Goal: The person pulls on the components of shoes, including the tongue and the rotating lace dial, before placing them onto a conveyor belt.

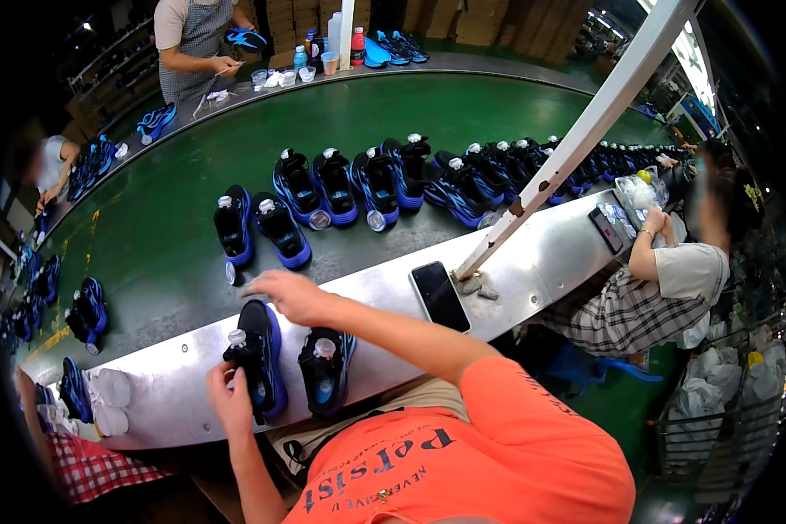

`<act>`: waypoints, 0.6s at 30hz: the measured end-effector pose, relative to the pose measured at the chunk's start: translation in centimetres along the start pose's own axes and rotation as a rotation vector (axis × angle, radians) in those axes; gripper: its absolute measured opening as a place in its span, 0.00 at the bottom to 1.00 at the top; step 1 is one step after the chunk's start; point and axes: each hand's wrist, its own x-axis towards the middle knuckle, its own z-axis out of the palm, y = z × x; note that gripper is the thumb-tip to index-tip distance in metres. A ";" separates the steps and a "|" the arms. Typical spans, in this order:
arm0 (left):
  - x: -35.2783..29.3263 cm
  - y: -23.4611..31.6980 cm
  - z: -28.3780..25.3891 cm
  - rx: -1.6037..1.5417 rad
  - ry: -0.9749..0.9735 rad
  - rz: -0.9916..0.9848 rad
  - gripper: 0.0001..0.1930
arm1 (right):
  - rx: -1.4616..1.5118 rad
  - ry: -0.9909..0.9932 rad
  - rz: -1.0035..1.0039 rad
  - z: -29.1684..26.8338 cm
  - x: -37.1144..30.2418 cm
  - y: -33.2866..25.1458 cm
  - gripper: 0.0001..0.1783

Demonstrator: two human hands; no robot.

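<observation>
A black and blue running shoe [272, 358] with a purple sole lies on the metal ledge in front of me, its toe pointing away. My left hand [229, 397] grips the collar of this shoe at its near left side, beside a clear, crumpled plastic piece in the opening. Above the toe, my right hand [293, 295] is raised over the ledge's far edge, fingers stretched to the left; nothing shows in it. A matching shoe [326, 371] with a similar clear piece inside stands to the right.
Several pairs of matching shoes [281, 231] line the green conveyor belt [183, 183]. A phone [440, 297] lies on the metal ledge [175, 375] by a slanted white post [576, 131]. White shoes [110, 402] sit at left. Co-workers are seated right and stand across the belt.
</observation>
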 end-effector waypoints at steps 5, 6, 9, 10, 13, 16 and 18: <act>-0.1 0.8 1.2 0.045 0.163 0.019 0.11 | 0.050 -0.361 0.049 5.9 -0.6 2.2 0.19; -0.3 0.2 0.4 0.069 0.067 0.040 0.10 | 0.009 -0.441 0.055 4.8 -0.7 1.0 0.19; -0.6 -0.4 -0.8 0.089 -0.170 0.051 0.08 | 0.229 -0.810 0.217 0.1 -1.3 -0.2 0.37; -0.4 0.1 -0.7 0.121 -0.200 0.056 0.08 | 0.250 -0.786 0.251 -1.1 -0.9 -1.2 0.38; -0.8 2.6 0.6 0.151 -0.247 0.084 0.08 | 0.200 -0.687 0.171 -1.5 -0.2 -2.2 0.40; -0.6 -0.5 2.1 0.002 -0.109 -0.031 0.09 | 0.050 -0.735 0.111 -1.1 0.1 -2.3 0.38; -0.9 0.6 2.9 -0.145 -0.092 -0.158 0.10 | -0.096 -0.788 -0.032 -0.9 -1.3 -2.6 0.35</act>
